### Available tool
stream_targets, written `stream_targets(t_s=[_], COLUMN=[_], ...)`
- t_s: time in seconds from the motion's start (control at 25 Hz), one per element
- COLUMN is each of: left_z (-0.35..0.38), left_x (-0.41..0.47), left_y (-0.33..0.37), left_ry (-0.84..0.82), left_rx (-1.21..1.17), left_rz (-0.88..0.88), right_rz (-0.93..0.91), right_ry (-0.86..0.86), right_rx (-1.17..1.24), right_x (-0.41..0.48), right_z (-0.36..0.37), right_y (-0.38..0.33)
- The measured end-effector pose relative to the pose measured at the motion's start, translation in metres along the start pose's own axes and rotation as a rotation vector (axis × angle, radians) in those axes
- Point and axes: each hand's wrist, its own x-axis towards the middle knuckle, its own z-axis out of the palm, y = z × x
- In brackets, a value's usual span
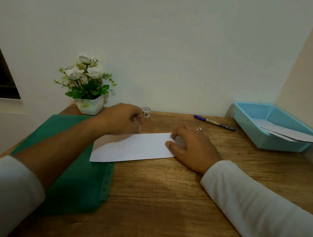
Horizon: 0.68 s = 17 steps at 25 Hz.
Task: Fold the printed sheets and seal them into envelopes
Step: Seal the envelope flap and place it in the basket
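white sheet [133, 146] | green folder [81, 178] | blue basket [247, 115] | wood-grain brown desk [162, 205]

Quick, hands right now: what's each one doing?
Left hand: fingers curled, motion-blurred; any hold cannot be told.
Right hand: open, pressing down the right end of the white paper.

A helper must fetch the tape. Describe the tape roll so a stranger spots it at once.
Look along the back edge of the wooden desk, by the wall. Between the white flower pot and the blue pen, behind the left hand, sits the tape roll. It is the only small ring there, pale with a printed pattern.
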Motion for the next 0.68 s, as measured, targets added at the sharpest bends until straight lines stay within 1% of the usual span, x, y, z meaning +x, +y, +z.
stream_targets(t_s=[0.12,0.2,0.32,0.44,0.48,0.56,0.68], left_z=[0.01,0.019,0.032,0.03,0.027,0.019,0.009], left_x=[0.036,0.054,0.072,0.08,0.08,0.074,0.044], left_y=[-0.004,-0.008,-0.016,-0.016,-0.013,-0.003,0.017], left_ry=[0.082,0.065,0.028,0.045,0.042,0.011,0.021], left_rx=[0.177,0.269,0.343,0.435,0.426,0.315,0.171], left_rz=[-0.078,-0.103,-0.116,-0.12,-0.11,-0.079,0.029], right_rz=[-0.003,-0.002,0.0,-0.012,-0.013,-0.013,-0.017], right_ry=[0.0,0.002,-0.001,-0.005,-0.005,-0.007,-0.007], right_rx=[-0.008,-0.007,0.0,0.013,0.012,0.01,0.017], right_x=[-0.001,-0.001,-0.001,0.0,0.0,0.0,0.0], right_z=[-0.001,-0.002,-0.002,-0.003,-0.003,-0.004,-0.003], right_y=[-0.002,-0.003,-0.002,-0.001,-0.002,-0.002,-0.001])
